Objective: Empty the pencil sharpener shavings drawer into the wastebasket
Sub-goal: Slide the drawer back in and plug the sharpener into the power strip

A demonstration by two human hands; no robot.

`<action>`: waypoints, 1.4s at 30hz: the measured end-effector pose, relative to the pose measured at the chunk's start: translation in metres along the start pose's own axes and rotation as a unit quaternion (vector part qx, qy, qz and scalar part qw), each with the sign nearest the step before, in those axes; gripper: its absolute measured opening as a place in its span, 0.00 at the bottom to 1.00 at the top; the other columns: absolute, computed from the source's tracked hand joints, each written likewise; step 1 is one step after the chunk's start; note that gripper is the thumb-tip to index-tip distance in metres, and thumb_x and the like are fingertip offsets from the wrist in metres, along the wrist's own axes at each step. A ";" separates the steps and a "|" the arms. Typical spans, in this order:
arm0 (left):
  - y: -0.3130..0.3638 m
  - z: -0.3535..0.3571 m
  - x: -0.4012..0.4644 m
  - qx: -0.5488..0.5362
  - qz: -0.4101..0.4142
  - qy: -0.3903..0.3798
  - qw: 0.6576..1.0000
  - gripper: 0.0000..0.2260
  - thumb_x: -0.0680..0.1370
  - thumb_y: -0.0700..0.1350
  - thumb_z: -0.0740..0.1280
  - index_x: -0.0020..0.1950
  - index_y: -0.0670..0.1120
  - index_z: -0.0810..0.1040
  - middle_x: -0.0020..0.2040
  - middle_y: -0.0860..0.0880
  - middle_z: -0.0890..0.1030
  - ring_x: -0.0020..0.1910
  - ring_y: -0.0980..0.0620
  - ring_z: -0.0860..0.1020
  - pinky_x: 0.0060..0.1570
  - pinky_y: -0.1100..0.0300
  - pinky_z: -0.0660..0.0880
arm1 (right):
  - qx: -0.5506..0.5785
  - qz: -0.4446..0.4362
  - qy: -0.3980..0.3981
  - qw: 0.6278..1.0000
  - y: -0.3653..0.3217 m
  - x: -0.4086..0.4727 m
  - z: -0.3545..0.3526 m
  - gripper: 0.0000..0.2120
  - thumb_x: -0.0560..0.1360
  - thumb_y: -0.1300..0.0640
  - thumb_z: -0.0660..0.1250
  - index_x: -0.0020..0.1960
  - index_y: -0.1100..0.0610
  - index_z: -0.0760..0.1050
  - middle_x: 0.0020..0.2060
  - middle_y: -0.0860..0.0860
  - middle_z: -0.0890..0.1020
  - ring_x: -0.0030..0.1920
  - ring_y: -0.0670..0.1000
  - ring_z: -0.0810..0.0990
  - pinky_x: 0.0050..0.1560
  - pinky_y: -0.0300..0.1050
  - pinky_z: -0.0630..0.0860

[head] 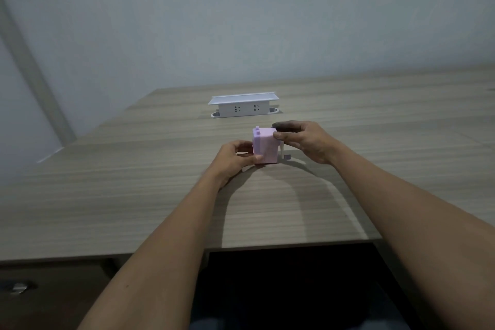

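Note:
A small pink pencil sharpener (266, 146) stands upright on the wooden desk (134, 195), a little past the middle. A pale crank handle (285, 156) hangs down its right side. My right hand (305, 140) grips the sharpener's top right corner with thumb and fingers. My left hand (235, 159) pinches the lower left front of the sharpener, where the shavings drawer sits. The drawer itself is hidden behind my fingers. No wastebasket is in view.
A white pop-up power socket box (242, 106) rises from the desk behind the sharpener. The desk's front edge runs below my forearms, with a dark gap under it. A drawer with a metal handle (18, 288) is at the lower left.

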State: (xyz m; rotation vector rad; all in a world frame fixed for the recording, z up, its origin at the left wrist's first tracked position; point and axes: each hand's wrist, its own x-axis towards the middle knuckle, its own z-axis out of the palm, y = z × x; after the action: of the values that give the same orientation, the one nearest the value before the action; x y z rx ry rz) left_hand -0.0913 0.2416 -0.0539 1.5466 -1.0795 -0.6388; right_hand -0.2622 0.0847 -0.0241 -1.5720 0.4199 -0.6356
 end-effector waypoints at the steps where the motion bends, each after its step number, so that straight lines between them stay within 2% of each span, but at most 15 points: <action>1: 0.001 0.002 0.001 0.000 0.001 0.000 1.000 0.25 0.71 0.39 0.77 0.67 0.38 0.77 0.61 0.44 0.83 0.60 0.47 0.82 0.54 0.64 0.78 | 0.000 -0.003 0.002 1.000 0.002 0.001 0.001 0.23 0.73 0.65 0.74 0.67 0.65 0.77 0.63 0.58 0.82 0.64 0.54 0.80 0.61 0.39 0.77; 4: 0.003 0.004 0.004 0.003 0.000 -0.014 1.000 0.26 0.71 0.39 0.78 0.68 0.39 0.76 0.62 0.44 0.82 0.61 0.47 0.81 0.55 0.64 0.77 | 0.000 -0.011 0.005 1.000 0.004 0.001 -0.002 0.24 0.73 0.64 0.75 0.68 0.65 0.76 0.63 0.58 0.81 0.65 0.54 0.80 0.64 0.42 0.76; 7: 0.008 0.005 0.004 -0.014 -0.008 -0.028 0.999 0.32 0.68 0.42 0.81 0.70 0.42 0.75 0.63 0.47 0.81 0.61 0.49 0.81 0.60 0.56 0.79 | -0.017 -0.013 0.007 1.000 0.006 -0.001 -0.006 0.26 0.72 0.60 0.77 0.68 0.64 0.76 0.62 0.56 0.83 0.64 0.53 0.81 0.66 0.45 0.76; 10: 0.011 0.009 0.004 -0.045 0.012 -0.015 0.999 0.30 0.71 0.42 0.78 0.71 0.45 0.75 0.64 0.48 0.81 0.60 0.49 0.82 0.60 0.52 0.80 | -0.038 -0.016 0.005 0.999 0.013 -0.005 -0.006 0.29 0.69 0.57 0.79 0.68 0.61 0.78 0.61 0.54 0.84 0.62 0.52 0.83 0.64 0.48 0.78; 13: 0.010 0.014 0.007 -0.067 0.027 -0.010 0.997 0.26 0.73 0.41 0.76 0.71 0.45 0.76 0.63 0.46 0.83 0.60 0.46 0.82 0.59 0.51 0.80 | -0.046 -0.010 -0.031 0.998 0.022 -0.009 -0.005 0.23 0.70 0.59 0.78 0.64 0.59 0.81 0.57 0.56 0.86 0.58 0.56 0.85 0.58 0.52 0.81; 17: 0.013 0.020 0.017 -0.044 0.019 -0.006 0.999 0.26 0.72 0.44 0.77 0.70 0.47 0.77 0.61 0.48 0.84 0.59 0.48 0.83 0.59 0.51 0.80 | -0.036 -0.005 -0.035 0.999 0.023 -0.006 -0.010 0.20 0.71 0.61 0.77 0.63 0.59 0.82 0.56 0.57 0.86 0.58 0.59 0.85 0.60 0.54 0.80; 19: 0.019 0.021 0.026 -0.039 0.020 -0.006 0.999 0.25 0.73 0.42 0.76 0.70 0.46 0.77 0.61 0.47 0.84 0.58 0.49 0.83 0.56 0.55 0.81 | -0.049 -0.010 -0.027 0.998 0.018 0.001 -0.017 0.20 0.71 0.61 0.77 0.63 0.59 0.82 0.55 0.55 0.87 0.56 0.56 0.85 0.58 0.52 0.80; 22: 0.028 0.022 0.044 -0.039 0.033 -0.017 0.999 0.23 0.75 0.36 0.73 0.70 0.41 0.76 0.61 0.45 0.83 0.57 0.50 0.82 0.54 0.62 0.80 | -0.081 -0.025 -0.014 0.996 0.007 0.017 -0.028 0.18 0.72 0.62 0.76 0.62 0.58 0.82 0.51 0.52 0.87 0.47 0.49 0.82 0.47 0.42 0.76; 24: 0.035 0.020 0.061 -0.043 0.036 -0.019 0.998 0.23 0.75 0.34 0.72 0.70 0.38 0.75 0.61 0.45 0.82 0.57 0.50 0.81 0.54 0.64 0.80 | -0.075 -0.031 -0.007 0.997 0.001 0.031 -0.035 0.17 0.72 0.63 0.76 0.60 0.57 0.83 0.50 0.51 0.86 0.46 0.47 0.82 0.44 0.38 0.75; 26: 0.039 0.019 0.082 -0.043 0.040 -0.014 0.998 0.23 0.75 0.33 0.72 0.70 0.38 0.75 0.62 0.44 0.82 0.59 0.48 0.81 0.56 0.63 0.80 | -0.068 -0.035 -0.004 0.997 -0.004 0.048 -0.042 0.17 0.72 0.64 0.76 0.60 0.56 0.82 0.50 0.50 0.86 0.46 0.44 0.83 0.45 0.36 0.76; 29: 0.038 0.019 0.119 -0.040 0.039 -0.012 0.998 0.25 0.74 0.34 0.73 0.71 0.39 0.75 0.65 0.42 0.81 0.64 0.46 0.80 0.65 0.53 0.76 | -0.072 -0.039 0.004 0.997 -0.004 0.078 -0.055 0.20 0.72 0.65 0.75 0.64 0.59 0.80 0.52 0.50 0.86 0.47 0.44 0.83 0.47 0.38 0.76; 31: 0.035 0.022 0.139 -0.035 0.039 -0.006 0.999 0.25 0.75 0.35 0.73 0.71 0.39 0.75 0.65 0.42 0.81 0.64 0.45 0.80 0.66 0.50 0.76 | -0.077 -0.043 0.004 0.996 -0.001 0.095 -0.064 0.22 0.73 0.65 0.75 0.66 0.60 0.79 0.54 0.51 0.85 0.49 0.44 0.83 0.47 0.38 0.76; 33: 0.031 0.025 0.160 -0.037 0.041 -0.001 0.998 0.24 0.75 0.35 0.73 0.71 0.39 0.75 0.65 0.42 0.81 0.63 0.45 0.80 0.64 0.51 0.77 | -0.085 -0.049 0.004 0.995 0.004 0.115 -0.075 0.23 0.73 0.65 0.75 0.67 0.60 0.78 0.56 0.52 0.85 0.50 0.45 0.83 0.47 0.38 0.76; 36: 0.026 0.028 0.190 -0.040 0.036 -0.001 0.999 0.25 0.75 0.34 0.72 0.72 0.40 0.74 0.65 0.44 0.81 0.61 0.48 0.80 0.56 0.62 0.80 | -0.092 -0.053 0.004 0.994 0.014 0.145 -0.088 0.23 0.74 0.65 0.74 0.68 0.61 0.77 0.59 0.54 0.84 0.51 0.45 0.84 0.47 0.37 0.78; 42: 0.009 0.032 0.236 -0.037 0.018 0.002 0.999 0.24 0.75 0.35 0.73 0.71 0.39 0.74 0.65 0.42 0.80 0.62 0.45 0.80 0.59 0.53 0.80 | -0.096 -0.057 0.010 0.994 0.033 0.185 -0.104 0.22 0.74 0.65 0.73 0.67 0.63 0.77 0.62 0.57 0.83 0.56 0.50 0.83 0.60 0.46 0.80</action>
State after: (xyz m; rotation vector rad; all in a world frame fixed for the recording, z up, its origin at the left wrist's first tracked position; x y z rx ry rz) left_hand -0.0173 0.0176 -0.0195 1.4601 -1.0669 -0.6430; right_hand -0.1799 -0.1133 -0.0268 -1.7841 0.4178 -0.7165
